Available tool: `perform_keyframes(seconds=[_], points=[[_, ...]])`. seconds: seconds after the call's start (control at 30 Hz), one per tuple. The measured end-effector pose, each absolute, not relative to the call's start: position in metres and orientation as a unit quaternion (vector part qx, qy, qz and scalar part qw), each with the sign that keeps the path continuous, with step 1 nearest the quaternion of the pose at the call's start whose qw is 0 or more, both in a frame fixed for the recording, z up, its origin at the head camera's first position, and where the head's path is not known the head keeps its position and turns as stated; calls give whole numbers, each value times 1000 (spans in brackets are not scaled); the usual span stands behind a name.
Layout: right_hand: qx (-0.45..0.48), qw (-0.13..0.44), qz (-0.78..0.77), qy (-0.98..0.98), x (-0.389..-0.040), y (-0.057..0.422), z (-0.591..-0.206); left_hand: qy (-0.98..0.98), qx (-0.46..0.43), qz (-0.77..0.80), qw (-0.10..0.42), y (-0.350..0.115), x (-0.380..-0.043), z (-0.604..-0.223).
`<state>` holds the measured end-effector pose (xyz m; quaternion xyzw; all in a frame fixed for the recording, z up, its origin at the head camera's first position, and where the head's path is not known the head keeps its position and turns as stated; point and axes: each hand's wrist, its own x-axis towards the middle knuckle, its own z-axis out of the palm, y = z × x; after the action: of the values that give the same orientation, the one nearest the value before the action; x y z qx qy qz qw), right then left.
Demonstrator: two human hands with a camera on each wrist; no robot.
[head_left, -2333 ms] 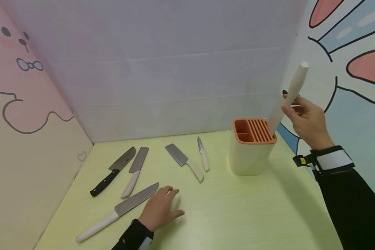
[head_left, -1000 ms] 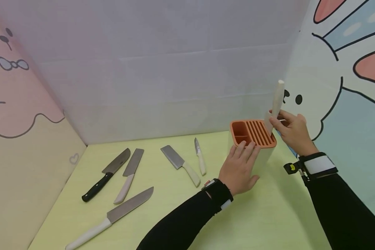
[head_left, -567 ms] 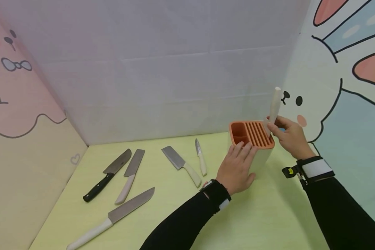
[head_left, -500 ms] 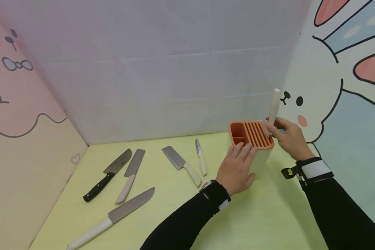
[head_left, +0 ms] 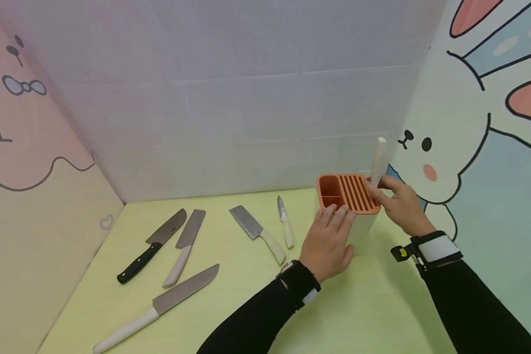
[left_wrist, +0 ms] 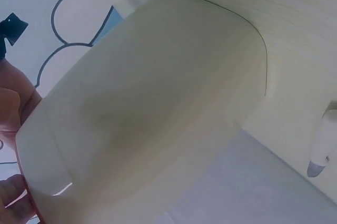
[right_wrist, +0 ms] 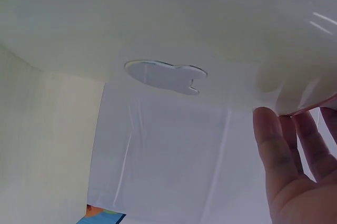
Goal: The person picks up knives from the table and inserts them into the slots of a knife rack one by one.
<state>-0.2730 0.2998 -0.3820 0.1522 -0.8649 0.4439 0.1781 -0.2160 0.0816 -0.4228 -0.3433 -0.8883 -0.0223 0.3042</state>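
A cream knife block (head_left: 365,230) with an orange slotted top stands at the back right of the table. In its rightmost slot sits a knife (head_left: 378,160), its white handle pointing up and its blade mostly hidden. My right hand (head_left: 400,207) pinches this knife low down, just over the block's top. My left hand (head_left: 327,244) rests straight fingers on the block's front rim, beside the two open compartments. In the right wrist view, fingers (right_wrist: 274,145) are at the block's edge; the block's pale wall (left_wrist: 131,87) fills much of the left wrist view.
Several knives lie to the left on the yellow table (head_left: 252,314): a paring knife (head_left: 285,223), a cleaver (head_left: 257,234), a pink-handled knife (head_left: 185,248), a black-handled knife (head_left: 152,246) and a large white-handled knife (head_left: 159,307). Walls stand behind and on both sides.
The knife in my right hand has gone down into the end slot. My left hand has come from near the large knife to the block's rim, and the block has shifted slightly left.
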Motion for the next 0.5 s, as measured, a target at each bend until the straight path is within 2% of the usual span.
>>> perform_keyframes(seconds=[0.5], points=[[149, 196, 405, -881, -272, 290, -393, -883, -322, -39, 340, 79, -213, -430]])
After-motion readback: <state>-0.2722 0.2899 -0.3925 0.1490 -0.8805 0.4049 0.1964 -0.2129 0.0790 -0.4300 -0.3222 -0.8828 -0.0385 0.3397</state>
